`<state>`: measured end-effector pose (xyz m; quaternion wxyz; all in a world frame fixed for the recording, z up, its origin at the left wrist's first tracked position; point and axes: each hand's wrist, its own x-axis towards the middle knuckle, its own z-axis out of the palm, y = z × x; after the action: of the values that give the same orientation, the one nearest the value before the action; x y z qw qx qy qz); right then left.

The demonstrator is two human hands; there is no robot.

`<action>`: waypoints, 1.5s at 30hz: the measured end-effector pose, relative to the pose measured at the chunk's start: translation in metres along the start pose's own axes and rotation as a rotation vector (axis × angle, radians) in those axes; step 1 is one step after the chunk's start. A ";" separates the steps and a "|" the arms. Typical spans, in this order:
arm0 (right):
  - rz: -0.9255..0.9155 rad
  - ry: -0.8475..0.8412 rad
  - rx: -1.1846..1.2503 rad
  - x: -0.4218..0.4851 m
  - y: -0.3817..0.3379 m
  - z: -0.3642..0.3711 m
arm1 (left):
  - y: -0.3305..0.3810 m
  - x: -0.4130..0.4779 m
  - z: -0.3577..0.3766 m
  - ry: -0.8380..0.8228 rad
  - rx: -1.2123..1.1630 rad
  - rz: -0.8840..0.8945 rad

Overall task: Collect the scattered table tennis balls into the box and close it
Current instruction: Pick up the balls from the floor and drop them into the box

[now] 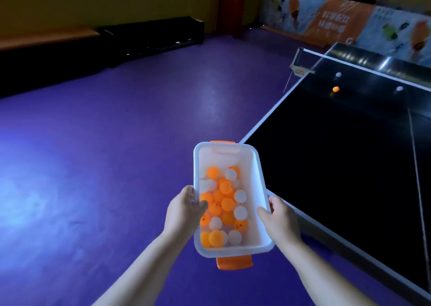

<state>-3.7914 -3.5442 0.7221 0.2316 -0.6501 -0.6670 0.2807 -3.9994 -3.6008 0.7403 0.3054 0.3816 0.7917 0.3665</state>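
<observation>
I hold a translucent white plastic box (253, 165) with orange latches in front of me, above the purple floor. It has no lid on and is filled with several orange and white table tennis balls (224, 203). My left hand (185, 209) grips its left rim with the thumb over the edge. My right hand (278, 217) grips the right rim. On the dark table tennis table (338, 154) to the right lie a white ball (338, 74), an orange ball (335, 89) and another white ball (399, 88), all near the net.
The net (363, 59) and its post (299, 69) cross the table at the far end. A purple floor (105, 142) spreads to the left. Low dark benches (149, 37) line the yellow wall. Printed barrier boards (338, 18) stand at the back right.
</observation>
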 end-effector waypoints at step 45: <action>0.266 0.140 0.089 0.697 -0.279 0.242 | 0.150 0.821 -0.056 -0.287 0.095 0.073</action>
<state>-4.1935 -2.8660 0.6933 0.2670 -0.7398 -0.5440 0.2923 -4.4141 -2.8741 0.7252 0.3835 0.4728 0.7419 0.2809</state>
